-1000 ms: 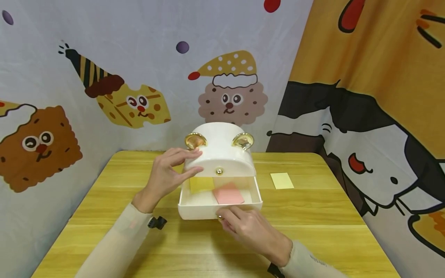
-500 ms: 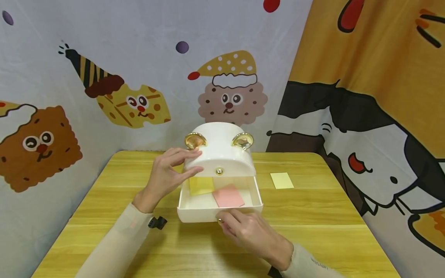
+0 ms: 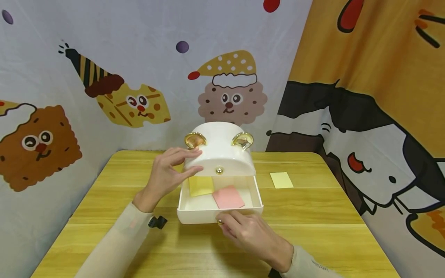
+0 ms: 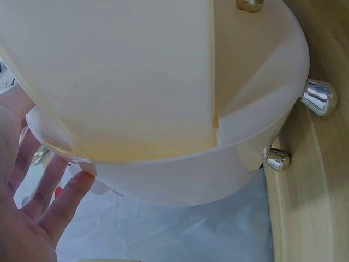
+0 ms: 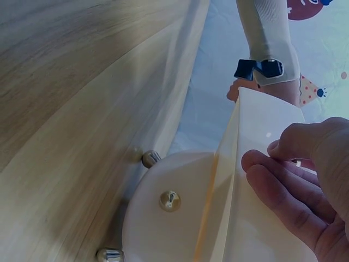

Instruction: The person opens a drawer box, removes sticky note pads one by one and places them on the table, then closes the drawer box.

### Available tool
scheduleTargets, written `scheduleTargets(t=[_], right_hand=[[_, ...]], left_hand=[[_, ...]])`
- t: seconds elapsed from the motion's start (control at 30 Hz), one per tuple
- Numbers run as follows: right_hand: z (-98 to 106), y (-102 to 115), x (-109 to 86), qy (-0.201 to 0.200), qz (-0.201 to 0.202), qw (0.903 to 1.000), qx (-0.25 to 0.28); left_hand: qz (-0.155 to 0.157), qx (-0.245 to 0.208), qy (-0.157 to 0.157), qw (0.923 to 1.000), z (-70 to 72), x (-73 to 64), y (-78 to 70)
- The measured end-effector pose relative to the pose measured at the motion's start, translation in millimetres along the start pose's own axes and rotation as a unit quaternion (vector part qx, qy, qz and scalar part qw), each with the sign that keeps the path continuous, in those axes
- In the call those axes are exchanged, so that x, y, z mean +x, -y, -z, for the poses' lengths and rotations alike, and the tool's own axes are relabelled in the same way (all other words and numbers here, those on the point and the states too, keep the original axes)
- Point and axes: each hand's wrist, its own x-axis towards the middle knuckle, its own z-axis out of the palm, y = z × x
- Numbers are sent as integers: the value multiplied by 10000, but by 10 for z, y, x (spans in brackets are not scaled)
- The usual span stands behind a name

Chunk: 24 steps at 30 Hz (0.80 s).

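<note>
A white drawer box (image 3: 222, 144) with gold ear-shaped trims stands on the table. Its middle drawer (image 3: 182, 216) is pulled out towards me. Inside lie a yellow sticky note (image 3: 201, 187) at the back left and a pink sticky note (image 3: 228, 197) nearer the front. My left hand (image 3: 164, 175) holds the box's upper left side, thumb at the front and fingers higher up. My right hand (image 3: 248, 231) pinches the drawer's small gold knob (image 3: 219, 221), mostly hidden by the fingers. In the right wrist view, a lower gold knob (image 5: 170, 201) shows below the open drawer.
A pale yellow sticky note (image 3: 281, 180) lies on the wooden table (image 3: 313, 231), right of the box. Short gold feet (image 4: 319, 98) carry the box. Behind the table hangs a cartoon-printed curtain (image 3: 139, 46).
The drawer has slid slightly further out towards me, with my right hand moving along on its knob. More of the notes shows. My left hand has stayed in place.
</note>
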Motion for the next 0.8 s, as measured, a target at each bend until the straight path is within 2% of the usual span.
scheduleTargets(t=[0.17,0.4,0.6,0.8], right_hand=[[3,15,-3,-33,20,10000,-22],[6,29,-2,-53,86,9999,-75],[9,37,2,-93,104,9999,-91],[16,51,4,-145,142,9997,-99]], left_hand=[[-23,4,-34,10000,-4,-2,4],[138,18,60,9999,4,-10,5],[15,4,-32,10000,-9,-8,17],[29,16,-30,10000,-8,-11,14]])
